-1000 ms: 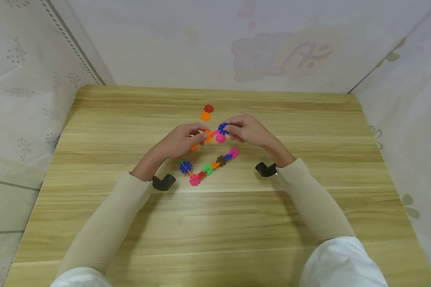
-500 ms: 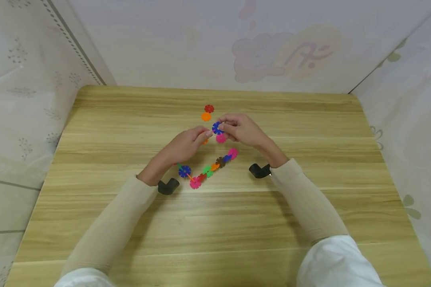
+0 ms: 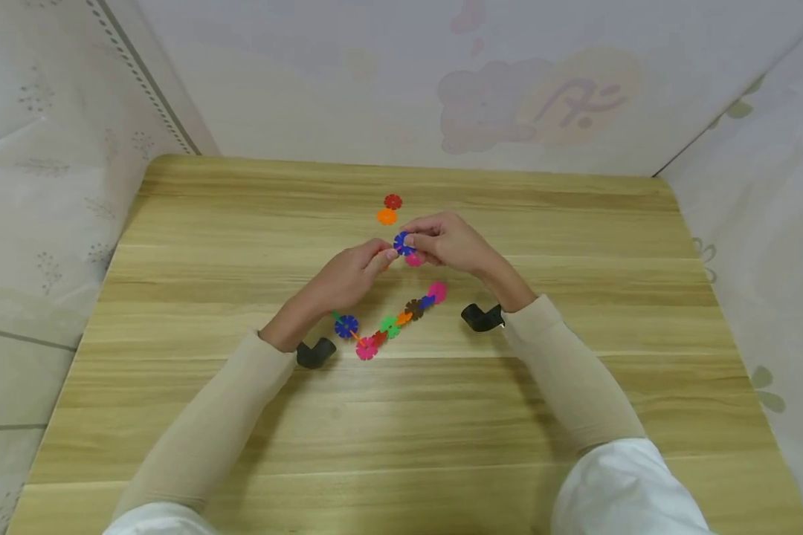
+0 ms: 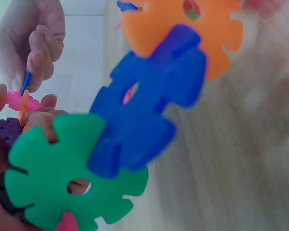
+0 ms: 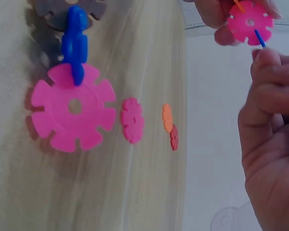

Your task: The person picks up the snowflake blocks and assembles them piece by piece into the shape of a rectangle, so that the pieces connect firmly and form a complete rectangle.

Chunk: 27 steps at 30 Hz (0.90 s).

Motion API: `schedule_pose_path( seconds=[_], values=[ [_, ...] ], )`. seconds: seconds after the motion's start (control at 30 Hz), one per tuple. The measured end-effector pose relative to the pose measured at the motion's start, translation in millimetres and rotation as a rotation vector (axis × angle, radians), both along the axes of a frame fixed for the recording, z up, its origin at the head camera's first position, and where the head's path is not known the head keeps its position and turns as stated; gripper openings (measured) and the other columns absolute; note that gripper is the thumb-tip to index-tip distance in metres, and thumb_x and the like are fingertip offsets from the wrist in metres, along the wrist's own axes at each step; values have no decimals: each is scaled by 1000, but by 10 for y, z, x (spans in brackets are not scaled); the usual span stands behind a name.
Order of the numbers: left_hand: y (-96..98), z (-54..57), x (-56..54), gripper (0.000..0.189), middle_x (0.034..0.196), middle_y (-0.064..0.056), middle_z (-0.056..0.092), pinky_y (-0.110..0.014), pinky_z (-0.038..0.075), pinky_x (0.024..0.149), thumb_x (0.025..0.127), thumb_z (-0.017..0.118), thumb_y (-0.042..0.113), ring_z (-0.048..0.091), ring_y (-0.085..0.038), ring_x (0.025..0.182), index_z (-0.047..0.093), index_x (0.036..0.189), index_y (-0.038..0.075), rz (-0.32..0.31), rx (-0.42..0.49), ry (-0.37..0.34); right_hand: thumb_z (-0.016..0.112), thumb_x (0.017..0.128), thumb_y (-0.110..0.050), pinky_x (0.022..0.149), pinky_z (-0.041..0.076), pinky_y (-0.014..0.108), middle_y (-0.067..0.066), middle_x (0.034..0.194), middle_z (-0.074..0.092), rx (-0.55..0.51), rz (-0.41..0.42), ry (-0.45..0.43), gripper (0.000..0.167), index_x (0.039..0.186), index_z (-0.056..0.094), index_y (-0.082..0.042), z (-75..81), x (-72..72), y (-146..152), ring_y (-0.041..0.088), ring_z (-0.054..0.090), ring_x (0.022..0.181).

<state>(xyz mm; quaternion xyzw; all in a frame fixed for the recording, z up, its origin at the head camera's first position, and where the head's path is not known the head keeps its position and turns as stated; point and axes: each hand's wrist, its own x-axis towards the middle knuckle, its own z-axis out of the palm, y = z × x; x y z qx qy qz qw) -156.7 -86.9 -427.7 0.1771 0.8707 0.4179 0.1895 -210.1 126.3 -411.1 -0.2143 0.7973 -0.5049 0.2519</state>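
Note:
Snowflake-shaped plastic discs are slotted together edge to edge in a chain. My left hand (image 3: 348, 275) pinches the chain's upper part, by a pink disc (image 5: 243, 24) and an orange one. Thumb and fingers of my right hand (image 3: 458, 241) pinch a blue disc (image 3: 401, 243), whose edge meets the pink disc's rim in the right wrist view. From my left hand the chain runs down through a green disc (image 4: 43, 168) and a blue disc (image 4: 135, 125). It bends at a pink disc (image 3: 366, 348) and climbs past a brown disc (image 3: 414, 309) to a pink end disc (image 3: 437, 292).
On the wooden table (image 3: 401, 431) a loose pink disc (image 5: 132, 120) lies below my right hand. Farther back lie an orange disc (image 3: 387, 216) and a red disc (image 3: 392, 201). Black wrist-camera mounts (image 3: 315, 353) stick out from both wrists. Patterned sheets (image 3: 348, 74) enclose the table's back and sides.
Both hands have come together: the right moved left with the blue disc, the left moved slightly right along the chain. The chain's lower bend has shifted a little toward the person.

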Motion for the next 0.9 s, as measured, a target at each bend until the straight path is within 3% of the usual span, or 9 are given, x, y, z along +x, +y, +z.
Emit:
schedule_pose_path(
  seconds=[0.2,0.33,0.47,0.67,0.9],
  values=[
    [-67,-32,7,55,87,-13,53,-35,40,67,104,29,52,46,-24,73,56,124,8,78,85,-24,51,102,-26,47,31,25,11,66,52,-24,-7,6,28,116,69,-10,-64,-84,47,17,40,50],
    [-132,-44,36,54,74,-15,51,-31,38,57,104,33,48,47,-25,63,57,127,6,156,171,-98,51,102,-22,49,33,25,19,72,53,10,-42,-16,29,121,67,-7,-142,-143,101,17,41,53],
    [-201,-76,55,50,73,-16,53,-26,39,51,105,36,43,54,-29,62,59,125,3,236,262,-196,52,99,-15,49,32,26,10,61,49,97,-41,-2,30,123,65,-6,-241,-202,161,17,40,52],
    [-253,-105,91,48,75,-10,56,-28,54,63,106,37,39,64,-34,70,57,126,1,301,342,-295,54,95,-14,50,28,27,-2,54,36,214,-24,33,30,121,69,-15,-387,-238,204,14,28,48],
    [-306,-140,139,48,79,-13,65,-29,57,72,106,35,37,69,-30,77,55,128,-1,310,365,-344,64,91,-19,57,30,28,-2,72,56,340,26,52,34,125,67,-24,-497,-229,172,14,35,60]
  ],
)
